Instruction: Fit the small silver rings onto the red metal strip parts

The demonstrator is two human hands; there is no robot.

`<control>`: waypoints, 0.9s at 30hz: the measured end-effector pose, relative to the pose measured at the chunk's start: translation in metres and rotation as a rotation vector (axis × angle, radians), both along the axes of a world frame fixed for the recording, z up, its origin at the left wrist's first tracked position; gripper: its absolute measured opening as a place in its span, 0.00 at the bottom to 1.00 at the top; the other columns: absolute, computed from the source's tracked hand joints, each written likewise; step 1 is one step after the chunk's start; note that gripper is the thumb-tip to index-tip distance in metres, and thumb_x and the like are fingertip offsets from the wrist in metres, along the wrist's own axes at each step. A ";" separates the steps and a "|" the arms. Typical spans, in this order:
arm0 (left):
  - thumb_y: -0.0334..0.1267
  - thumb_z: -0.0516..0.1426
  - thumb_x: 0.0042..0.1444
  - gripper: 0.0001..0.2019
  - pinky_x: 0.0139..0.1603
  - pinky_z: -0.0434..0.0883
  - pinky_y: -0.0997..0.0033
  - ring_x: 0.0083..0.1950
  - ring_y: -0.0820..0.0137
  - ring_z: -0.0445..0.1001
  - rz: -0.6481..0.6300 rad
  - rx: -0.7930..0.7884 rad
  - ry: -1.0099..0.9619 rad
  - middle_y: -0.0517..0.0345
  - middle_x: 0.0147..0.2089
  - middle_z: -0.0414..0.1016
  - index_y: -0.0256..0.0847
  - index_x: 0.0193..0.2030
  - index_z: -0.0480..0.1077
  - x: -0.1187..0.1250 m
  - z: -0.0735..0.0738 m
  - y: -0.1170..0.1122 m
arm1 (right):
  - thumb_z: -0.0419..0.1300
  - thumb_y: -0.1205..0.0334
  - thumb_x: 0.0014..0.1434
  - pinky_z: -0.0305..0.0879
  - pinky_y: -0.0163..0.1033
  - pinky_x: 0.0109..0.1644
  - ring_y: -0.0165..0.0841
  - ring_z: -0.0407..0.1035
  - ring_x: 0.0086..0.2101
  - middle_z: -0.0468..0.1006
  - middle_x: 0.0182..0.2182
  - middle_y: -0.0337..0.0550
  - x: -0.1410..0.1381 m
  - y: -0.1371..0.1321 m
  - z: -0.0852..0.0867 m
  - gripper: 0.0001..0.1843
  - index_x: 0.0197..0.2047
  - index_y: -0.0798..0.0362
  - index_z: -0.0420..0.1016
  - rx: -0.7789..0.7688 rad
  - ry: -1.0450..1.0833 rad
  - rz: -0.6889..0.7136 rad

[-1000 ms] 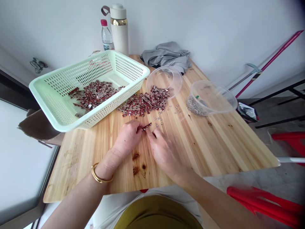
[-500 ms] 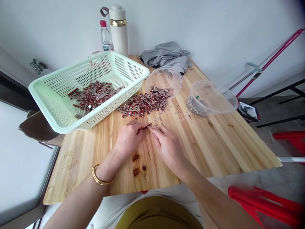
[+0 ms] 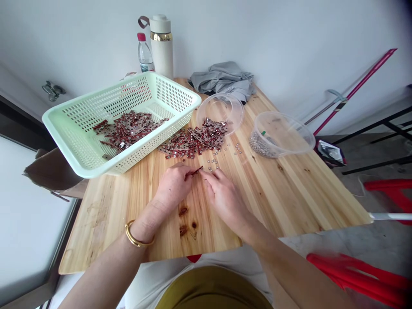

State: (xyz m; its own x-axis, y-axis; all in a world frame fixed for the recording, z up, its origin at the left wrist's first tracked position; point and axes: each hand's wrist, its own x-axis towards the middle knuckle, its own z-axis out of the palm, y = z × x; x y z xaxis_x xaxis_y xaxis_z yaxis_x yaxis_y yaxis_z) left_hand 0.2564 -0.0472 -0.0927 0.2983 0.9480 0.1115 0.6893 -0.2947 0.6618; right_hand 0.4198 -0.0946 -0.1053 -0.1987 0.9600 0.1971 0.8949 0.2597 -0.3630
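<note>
My left hand [image 3: 173, 185] rests on the wooden table [image 3: 283, 193] and pinches a small red strip [image 3: 196, 171] that juts out to the right. My right hand [image 3: 222, 194] lies beside it, fingers curled, its fingertips at the strip's tip; anything held in them is too small to make out. Just beyond the fingers lie several tiny silver parts [image 3: 213, 162]. Farther back a pile of red strips [image 3: 192, 140] spreads over the wood. A gold bangle [image 3: 134, 237] circles my left wrist.
A pale green basket [image 3: 74, 146] with more red strips stands at the back left. A tipped clear bowl [image 3: 221, 105] and a clear bowl of silver parts [image 3: 279, 134] sit behind. A flask [image 3: 162, 43], water bottle [image 3: 144, 53] and grey cloth [image 3: 222, 79] line the wall.
My right hand has slid forward from beside the left, its fingertips now at the strip's tip. The left hand holds the strip in the same spot. The view shifted slightly.
</note>
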 end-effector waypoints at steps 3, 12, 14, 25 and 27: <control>0.27 0.55 0.57 0.13 0.43 0.71 0.69 0.39 0.67 0.76 0.003 0.005 0.017 0.56 0.38 0.79 0.43 0.42 0.79 0.000 0.000 -0.001 | 0.48 0.73 0.63 0.70 0.42 0.44 0.37 0.72 0.40 0.75 0.41 0.49 0.008 0.003 0.003 0.23 0.58 0.54 0.72 0.048 0.101 0.008; 0.28 0.53 0.58 0.18 0.45 0.71 0.68 0.40 0.67 0.76 -0.004 -0.029 0.064 0.56 0.40 0.77 0.49 0.50 0.78 0.001 0.003 -0.002 | 0.49 0.70 0.65 0.70 0.43 0.46 0.37 0.73 0.40 0.77 0.39 0.48 0.026 0.017 0.005 0.18 0.54 0.53 0.75 0.036 0.171 0.070; 0.28 0.53 0.59 0.18 0.45 0.71 0.68 0.40 0.67 0.76 -0.004 -0.044 0.081 0.56 0.39 0.76 0.50 0.51 0.77 0.001 0.004 -0.002 | 0.49 0.70 0.65 0.70 0.43 0.44 0.37 0.72 0.39 0.76 0.38 0.47 0.024 0.017 0.005 0.19 0.54 0.53 0.75 0.034 0.138 0.058; 0.28 0.54 0.58 0.19 0.45 0.72 0.68 0.40 0.67 0.76 0.003 -0.070 0.109 0.55 0.40 0.76 0.49 0.52 0.77 0.002 0.007 -0.003 | 0.48 0.71 0.65 0.69 0.40 0.38 0.35 0.71 0.35 0.74 0.38 0.46 0.021 0.013 -0.001 0.21 0.57 0.52 0.73 0.033 0.027 0.064; 0.28 0.53 0.59 0.19 0.45 0.71 0.68 0.41 0.67 0.76 -0.001 -0.070 0.112 0.55 0.40 0.76 0.49 0.53 0.77 0.002 0.006 -0.003 | 0.48 0.71 0.65 0.68 0.40 0.38 0.36 0.72 0.36 0.74 0.39 0.46 0.021 0.013 -0.003 0.21 0.57 0.52 0.73 0.037 -0.011 0.063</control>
